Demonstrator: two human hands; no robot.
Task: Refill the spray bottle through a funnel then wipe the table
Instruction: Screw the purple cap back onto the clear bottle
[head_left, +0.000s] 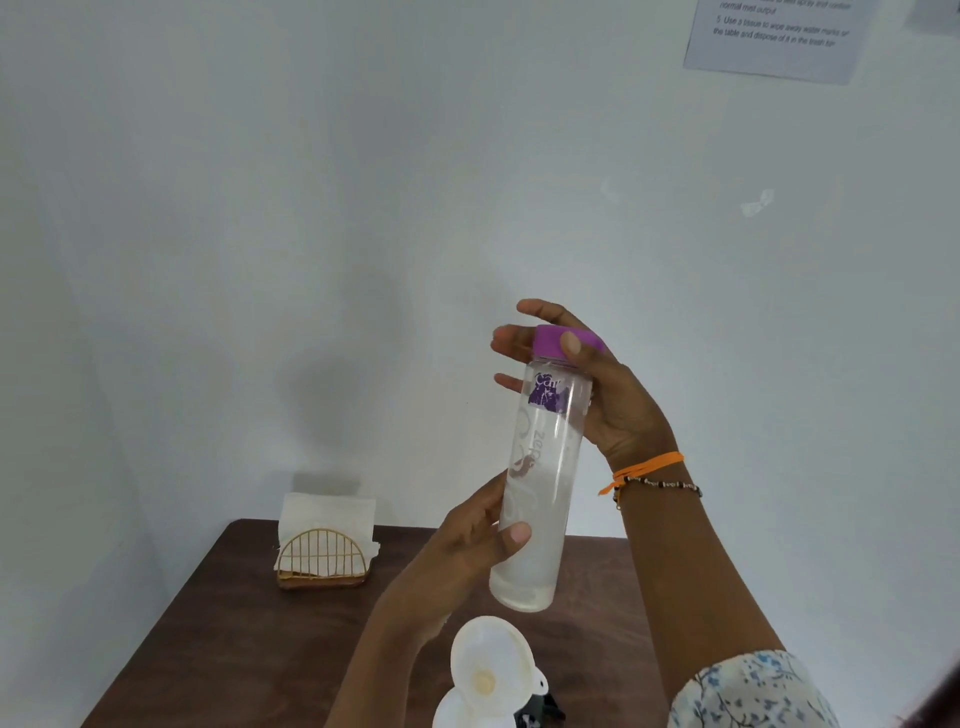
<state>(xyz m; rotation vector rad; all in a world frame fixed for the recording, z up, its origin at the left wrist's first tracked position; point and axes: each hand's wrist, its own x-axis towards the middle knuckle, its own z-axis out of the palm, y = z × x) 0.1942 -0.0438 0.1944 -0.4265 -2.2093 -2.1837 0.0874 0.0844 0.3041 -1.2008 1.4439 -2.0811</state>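
clear plastic water bottle (540, 478) with a purple cap (563, 342) is held up in the air above the near part of the brown tabletop (228, 639), nearly upright and leaning a little to the right at the top. the left hand (467, 551) wraps the lower half of the bottle, thumb across the front, the other fingers hidden behind. the right hand (597, 384) is closed around the cap, thumb pressed on its front face and fingers (511, 340) curled round the far side. below the bottle, at the near edge of the tabletop, a white funnel (491, 670) sits tilted on something white that is cut off by the picture's edge. a wire napkin holder (322, 556) with white tissues (327, 514) stands near the far left corner.
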